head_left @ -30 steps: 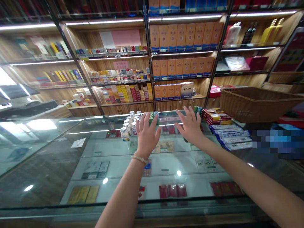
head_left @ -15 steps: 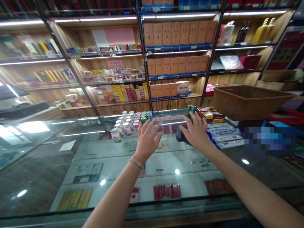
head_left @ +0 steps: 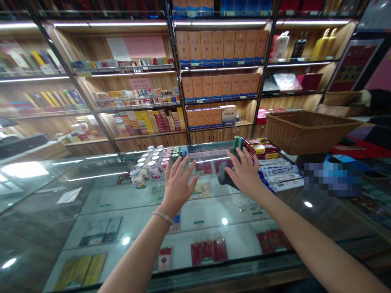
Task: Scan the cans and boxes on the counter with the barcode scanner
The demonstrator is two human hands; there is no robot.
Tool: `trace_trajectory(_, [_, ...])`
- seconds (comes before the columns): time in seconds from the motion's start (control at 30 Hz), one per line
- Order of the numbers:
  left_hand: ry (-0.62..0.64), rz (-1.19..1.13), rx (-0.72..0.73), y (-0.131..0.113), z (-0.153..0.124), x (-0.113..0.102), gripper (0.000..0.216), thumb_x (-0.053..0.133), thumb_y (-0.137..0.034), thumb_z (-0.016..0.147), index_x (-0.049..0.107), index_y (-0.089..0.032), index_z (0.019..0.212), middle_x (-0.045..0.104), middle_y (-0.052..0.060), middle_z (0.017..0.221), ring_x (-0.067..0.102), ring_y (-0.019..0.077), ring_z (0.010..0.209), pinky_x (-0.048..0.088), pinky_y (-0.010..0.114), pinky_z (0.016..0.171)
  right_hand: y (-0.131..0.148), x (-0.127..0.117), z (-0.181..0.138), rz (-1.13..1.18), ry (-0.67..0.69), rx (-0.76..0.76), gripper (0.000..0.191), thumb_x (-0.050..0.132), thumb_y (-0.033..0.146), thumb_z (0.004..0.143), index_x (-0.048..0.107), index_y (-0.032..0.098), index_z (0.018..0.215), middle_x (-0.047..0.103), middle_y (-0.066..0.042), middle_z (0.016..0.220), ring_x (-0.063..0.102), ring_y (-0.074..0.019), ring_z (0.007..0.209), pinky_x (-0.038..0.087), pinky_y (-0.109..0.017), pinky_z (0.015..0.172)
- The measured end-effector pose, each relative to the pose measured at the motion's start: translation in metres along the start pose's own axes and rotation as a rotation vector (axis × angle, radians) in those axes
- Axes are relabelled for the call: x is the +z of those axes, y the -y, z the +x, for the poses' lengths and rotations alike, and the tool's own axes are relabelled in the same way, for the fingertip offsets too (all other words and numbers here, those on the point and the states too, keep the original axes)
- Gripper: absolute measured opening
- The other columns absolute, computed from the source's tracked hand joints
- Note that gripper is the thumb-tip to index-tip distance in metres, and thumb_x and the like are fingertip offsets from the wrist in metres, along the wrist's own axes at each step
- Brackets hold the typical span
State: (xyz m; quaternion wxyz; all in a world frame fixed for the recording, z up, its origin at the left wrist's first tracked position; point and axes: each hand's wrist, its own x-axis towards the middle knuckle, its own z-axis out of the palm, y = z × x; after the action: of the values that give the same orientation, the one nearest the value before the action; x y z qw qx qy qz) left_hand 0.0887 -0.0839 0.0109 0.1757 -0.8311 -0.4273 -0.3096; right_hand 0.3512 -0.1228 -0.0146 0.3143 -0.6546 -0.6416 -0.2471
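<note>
Both my arms reach out over a glass display counter (head_left: 100,195). My left hand (head_left: 177,183) hovers above the glass with fingers spread, holding nothing, just in front of a cluster of small white-capped bottles (head_left: 149,165). My right hand (head_left: 246,173) also has its fingers apart and lies over a dark object (head_left: 224,177) on the counter, which shows at the thumb side. I cannot tell whether the hand grips it. Green and blue cans (head_left: 237,142) stand just beyond the right fingertips.
A stack of red and yellow packs (head_left: 261,147) and blue-white cartons (head_left: 279,175) lie to the right. A wicker basket (head_left: 305,130) stands beyond them. A paper slip (head_left: 69,195) lies on the glass at left. Shelves of boxed goods (head_left: 220,87) fill the back wall.
Both hands have drawn back a little toward me. The dark object, hidden a second ago, now shows beside my right hand. The view has shifted to the right.
</note>
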Motion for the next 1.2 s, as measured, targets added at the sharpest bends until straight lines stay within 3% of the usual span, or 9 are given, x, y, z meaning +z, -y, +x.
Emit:
trace_trajectory(0.37, [0.045, 0.000, -0.006, 0.001, 0.001, 0.001, 0.049, 0.053, -0.041, 0.100, 0.058, -0.030, 0.148, 0.052, 0.011, 0.158, 0.040, 0.0345, 0.150, 0.019, 0.063, 0.128, -0.010, 0.008, -0.003, -0.025, 0.037, 0.009, 0.052, 0.043, 0.045, 0.104, 0.052, 0.026, 0.151, 0.042, -0.016, 0.163, 0.031, -0.0345, 0.152, 0.020, -0.064, 0.120])
trace_trajectory(0.73, [0.048, -0.034, -0.006, 0.000, 0.001, 0.001, 0.046, 0.054, -0.041, 0.100, 0.061, -0.031, 0.145, 0.053, 0.008, 0.157, 0.041, 0.0340, 0.149, 0.019, 0.064, 0.128, -0.024, 0.010, 0.021, -0.087, 0.083, 0.027, 0.049, 0.042, 0.046, 0.104, 0.056, 0.026, 0.147, 0.045, -0.015, 0.161, 0.033, -0.0344, 0.151, 0.023, -0.064, 0.119])
trace_trajectory(1.2, [0.044, -0.050, 0.028, 0.000, 0.001, 0.003, 0.046, 0.056, -0.039, 0.100, 0.059, -0.032, 0.146, 0.054, 0.008, 0.157, 0.042, 0.0338, 0.148, 0.021, 0.064, 0.126, -0.068, 0.018, 0.043, -0.201, 0.164, 0.017, 0.050, 0.043, 0.048, 0.103, 0.057, 0.025, 0.145, 0.046, -0.016, 0.159, 0.033, -0.0364, 0.149, 0.025, -0.068, 0.117])
